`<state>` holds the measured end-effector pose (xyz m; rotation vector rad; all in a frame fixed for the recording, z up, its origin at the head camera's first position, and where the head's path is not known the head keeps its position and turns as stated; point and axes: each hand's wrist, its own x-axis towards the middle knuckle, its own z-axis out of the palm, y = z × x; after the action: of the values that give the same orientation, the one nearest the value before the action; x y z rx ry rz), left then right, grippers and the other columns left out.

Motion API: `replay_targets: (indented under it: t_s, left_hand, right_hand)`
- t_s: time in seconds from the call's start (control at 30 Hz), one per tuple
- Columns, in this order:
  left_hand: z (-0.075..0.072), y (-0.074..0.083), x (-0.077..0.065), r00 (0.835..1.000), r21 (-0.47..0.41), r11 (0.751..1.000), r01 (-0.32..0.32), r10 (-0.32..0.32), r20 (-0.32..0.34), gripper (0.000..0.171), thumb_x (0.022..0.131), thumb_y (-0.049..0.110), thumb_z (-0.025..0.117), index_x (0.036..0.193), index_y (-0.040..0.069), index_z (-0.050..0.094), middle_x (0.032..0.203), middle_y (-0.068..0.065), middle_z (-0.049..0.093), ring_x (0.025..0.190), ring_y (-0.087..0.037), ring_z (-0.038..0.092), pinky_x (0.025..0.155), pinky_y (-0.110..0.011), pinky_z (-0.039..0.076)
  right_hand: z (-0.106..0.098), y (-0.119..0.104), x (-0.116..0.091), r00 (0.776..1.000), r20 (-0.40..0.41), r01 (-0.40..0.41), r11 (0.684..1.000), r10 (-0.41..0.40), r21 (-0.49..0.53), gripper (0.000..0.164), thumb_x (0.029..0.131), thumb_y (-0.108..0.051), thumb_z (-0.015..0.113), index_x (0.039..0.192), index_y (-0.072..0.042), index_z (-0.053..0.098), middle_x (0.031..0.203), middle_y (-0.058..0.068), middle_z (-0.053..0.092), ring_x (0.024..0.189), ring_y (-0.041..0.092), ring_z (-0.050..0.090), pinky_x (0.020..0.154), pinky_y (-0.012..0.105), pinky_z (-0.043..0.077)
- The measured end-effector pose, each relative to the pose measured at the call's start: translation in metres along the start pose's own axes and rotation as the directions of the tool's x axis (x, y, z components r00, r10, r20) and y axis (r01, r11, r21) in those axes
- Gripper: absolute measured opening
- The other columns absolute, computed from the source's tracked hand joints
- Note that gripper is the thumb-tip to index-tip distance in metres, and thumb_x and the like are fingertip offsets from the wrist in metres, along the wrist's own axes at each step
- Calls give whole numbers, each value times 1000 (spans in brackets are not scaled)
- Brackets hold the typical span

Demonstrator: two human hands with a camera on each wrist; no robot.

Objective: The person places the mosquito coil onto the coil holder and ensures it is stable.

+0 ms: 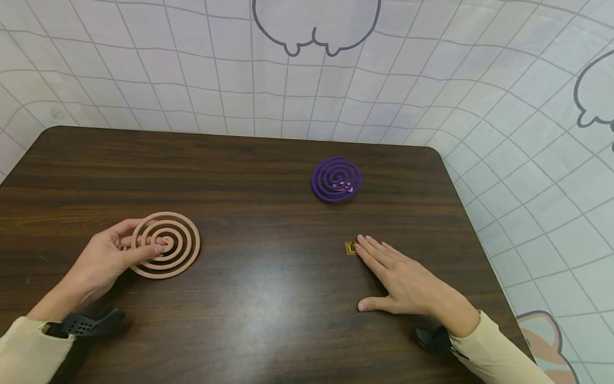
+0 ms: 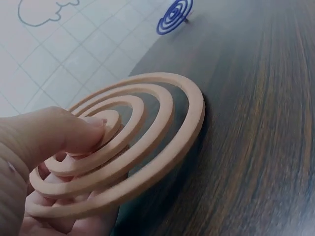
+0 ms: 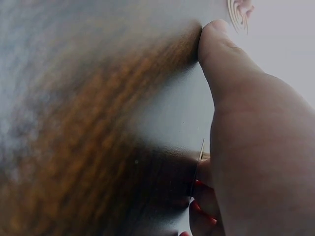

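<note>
A tan mosquito coil (image 1: 181, 246) is pinched by my left hand (image 1: 103, 256), thumb on its upper face near the centre and fingers beneath. In the left wrist view the coil (image 2: 167, 110) tilts, its rim close over the table. My right hand (image 1: 408, 280) lies flat, palm down, fingers straight and thumb spread. Its fingertips touch and partly cover a small gold metal plate (image 1: 350, 248) on the table. In the right wrist view, the thin edge of the plate (image 3: 201, 155) shows beside the fingers.
A purple mosquito coil (image 1: 339, 178) sits toward the back right of the dark wooden table (image 1: 268, 213), with a small pinkish-white patch showing through its rings. A white grid-patterned curtain (image 1: 230, 80) surrounds the table's back and right edges.
</note>
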<state>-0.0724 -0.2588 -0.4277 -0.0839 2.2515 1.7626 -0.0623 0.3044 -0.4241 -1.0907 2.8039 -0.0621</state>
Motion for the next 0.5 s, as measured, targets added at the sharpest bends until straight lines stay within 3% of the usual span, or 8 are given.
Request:
replay_targets:
  t_s: [0.4, 0.5]
  left_hand:
    - [4, 4, 2, 1000, -29, 999, 17, -17, -24, 49, 96, 11, 74, 134, 26, 47, 99, 13, 75, 84, 1, 68, 71, -17, 58]
    - [4, 4, 3, 999, -63, 997, 34, -35, -20, 42, 97, 11, 73, 131, 20, 50, 97, 13, 76, 84, 0, 69, 71, -18, 58]
  right_hand:
    - [-2, 0, 0, 1000, 13, -6, 1000, 6, 5, 112, 87, -81, 57, 164, -6, 23, 174, 11, 20, 161, 28, 26, 128, 47, 32]
    - [-2, -1, 0, 1000, 15, -5, 1000, 5, 5, 112, 87, -81, 57, 164, -6, 24, 174, 11, 20, 161, 28, 26, 128, 47, 32]
